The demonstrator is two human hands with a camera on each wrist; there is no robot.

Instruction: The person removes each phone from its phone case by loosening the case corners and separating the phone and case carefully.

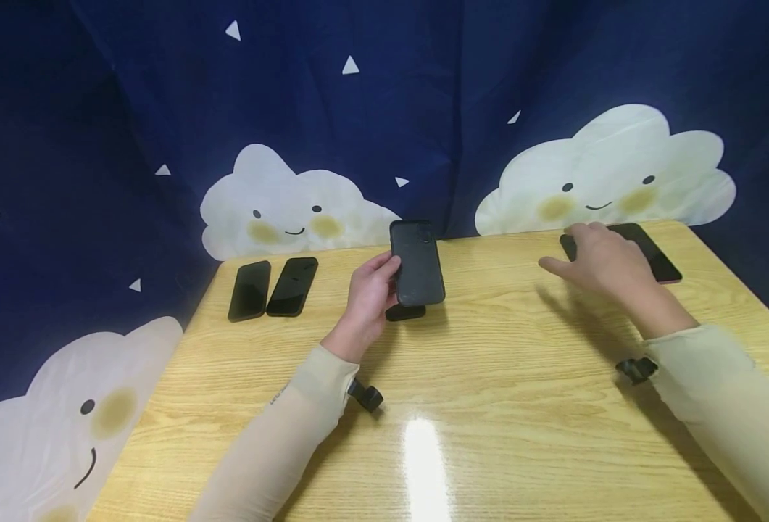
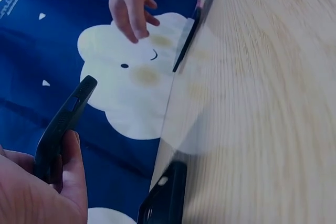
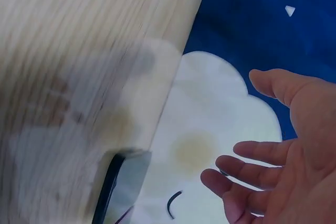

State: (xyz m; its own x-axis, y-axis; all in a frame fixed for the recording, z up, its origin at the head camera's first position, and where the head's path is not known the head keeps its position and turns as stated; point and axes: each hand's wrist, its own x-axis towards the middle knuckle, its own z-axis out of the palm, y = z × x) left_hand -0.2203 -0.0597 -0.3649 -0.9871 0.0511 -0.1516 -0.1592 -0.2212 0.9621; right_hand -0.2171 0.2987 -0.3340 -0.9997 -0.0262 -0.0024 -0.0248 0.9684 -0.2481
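My left hand (image 1: 370, 293) grips a black phone case (image 1: 418, 264) by its left edge, raised over the table. A camera cutout shows near the case's top, and side openings appear in the left wrist view. Below it, a dark object (image 1: 405, 312) lies on the table, mostly hidden; the left wrist view shows this black object (image 2: 167, 192) with a small oval opening. My right hand (image 1: 609, 257) hovers with spread fingers above a flat, black-screened tablet-like device (image 1: 648, 250) with a pinkish edge, partly covered by the hand. In the right wrist view the right hand (image 3: 268, 166) holds nothing.
Two black phones (image 1: 250, 290) (image 1: 293, 287) lie side by side at the table's far left. The wooden table (image 1: 501, 406) ends against a dark blue curtain (image 1: 384, 109) printed with clouds. Small black devices (image 1: 366, 396) (image 1: 636, 370) are worn at both wrists.
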